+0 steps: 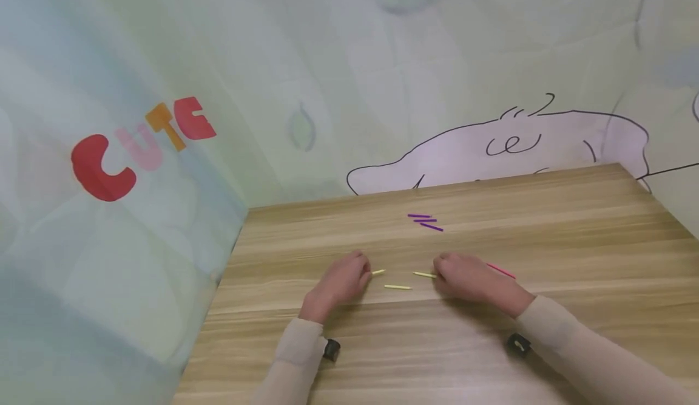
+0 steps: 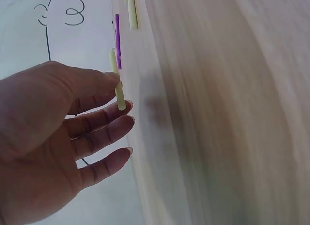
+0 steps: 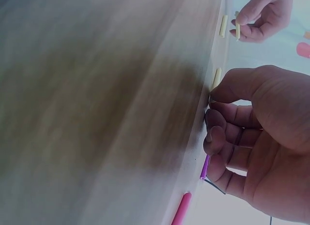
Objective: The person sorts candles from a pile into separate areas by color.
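Note:
My left hand [image 1: 343, 280] pinches a thin pale yellow stick [image 2: 119, 95] between thumb and fingertips, its other fingers loosely bent. To the right, my right hand [image 1: 466, 277] holds the end of a second yellow stick [image 1: 424, 275] with thumb and index finger, its tip pointing left. A third yellow stick [image 1: 398, 287] lies on the table between the hands, slightly nearer to me. In the right wrist view, the fingers hide one end of the right-hand stick [image 3: 217, 77]. The sticks are slim, and some taper at one end.
Three purple sticks [image 1: 425, 220] lie close together farther back on the wooden table [image 1: 306, 229]. A pink stick [image 1: 501, 271] rests just beyond my right wrist. Behind the table hangs a printed cloth [image 1: 327, 59], with another at the left bearing coloured letters.

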Demonstrator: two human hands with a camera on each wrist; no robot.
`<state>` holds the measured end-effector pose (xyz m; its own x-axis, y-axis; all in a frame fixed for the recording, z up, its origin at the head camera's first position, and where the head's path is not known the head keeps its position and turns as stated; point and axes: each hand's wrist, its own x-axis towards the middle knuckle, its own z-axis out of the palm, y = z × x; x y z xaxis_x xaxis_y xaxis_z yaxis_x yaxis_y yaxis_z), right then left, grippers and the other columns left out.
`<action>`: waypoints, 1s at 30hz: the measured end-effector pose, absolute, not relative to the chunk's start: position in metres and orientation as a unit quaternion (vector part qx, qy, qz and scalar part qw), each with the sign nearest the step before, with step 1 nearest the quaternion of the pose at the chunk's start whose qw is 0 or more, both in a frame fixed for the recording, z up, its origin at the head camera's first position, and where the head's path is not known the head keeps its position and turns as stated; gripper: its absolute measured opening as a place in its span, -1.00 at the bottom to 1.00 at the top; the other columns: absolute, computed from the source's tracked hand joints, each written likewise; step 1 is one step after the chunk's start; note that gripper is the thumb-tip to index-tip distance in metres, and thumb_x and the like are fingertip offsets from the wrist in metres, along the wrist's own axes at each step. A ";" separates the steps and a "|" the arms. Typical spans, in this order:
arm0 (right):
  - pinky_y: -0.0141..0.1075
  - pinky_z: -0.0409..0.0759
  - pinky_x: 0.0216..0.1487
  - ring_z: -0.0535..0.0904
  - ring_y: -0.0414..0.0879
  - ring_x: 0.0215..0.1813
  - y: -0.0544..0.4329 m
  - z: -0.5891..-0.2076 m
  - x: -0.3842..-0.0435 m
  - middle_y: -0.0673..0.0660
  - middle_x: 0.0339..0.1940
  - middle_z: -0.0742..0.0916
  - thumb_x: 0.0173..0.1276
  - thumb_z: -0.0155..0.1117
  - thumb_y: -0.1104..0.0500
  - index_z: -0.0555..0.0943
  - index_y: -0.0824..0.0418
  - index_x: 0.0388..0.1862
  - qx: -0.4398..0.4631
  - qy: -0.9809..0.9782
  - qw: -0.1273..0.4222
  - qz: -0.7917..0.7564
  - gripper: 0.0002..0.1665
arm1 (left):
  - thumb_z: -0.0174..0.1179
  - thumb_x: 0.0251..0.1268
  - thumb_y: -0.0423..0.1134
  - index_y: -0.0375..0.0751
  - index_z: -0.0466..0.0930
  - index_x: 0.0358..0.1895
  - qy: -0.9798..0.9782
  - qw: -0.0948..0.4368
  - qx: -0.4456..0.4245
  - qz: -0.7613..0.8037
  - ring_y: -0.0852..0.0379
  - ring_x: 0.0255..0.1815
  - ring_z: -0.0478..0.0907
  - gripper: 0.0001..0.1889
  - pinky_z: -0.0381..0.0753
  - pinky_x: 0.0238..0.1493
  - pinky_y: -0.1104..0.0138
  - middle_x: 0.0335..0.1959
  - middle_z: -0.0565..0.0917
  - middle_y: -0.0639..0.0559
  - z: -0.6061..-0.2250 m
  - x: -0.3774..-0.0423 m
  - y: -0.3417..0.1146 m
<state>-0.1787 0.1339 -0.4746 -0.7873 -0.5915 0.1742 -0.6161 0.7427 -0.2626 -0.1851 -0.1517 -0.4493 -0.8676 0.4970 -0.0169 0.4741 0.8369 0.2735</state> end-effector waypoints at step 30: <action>-0.23 0.45 -0.56 0.34 -0.17 -0.57 0.136 -0.474 -0.179 -0.04 -0.56 0.46 0.27 0.27 0.25 0.45 0.12 -0.54 0.324 -0.934 0.038 0.148 -0.76 | 0.19 0.43 -0.27 -0.21 0.61 -0.22 0.967 0.056 0.199 0.146 0.13 -0.25 0.47 -0.92 0.55 -0.17 0.19 -0.22 0.52 0.03 -0.456 -0.185 -0.183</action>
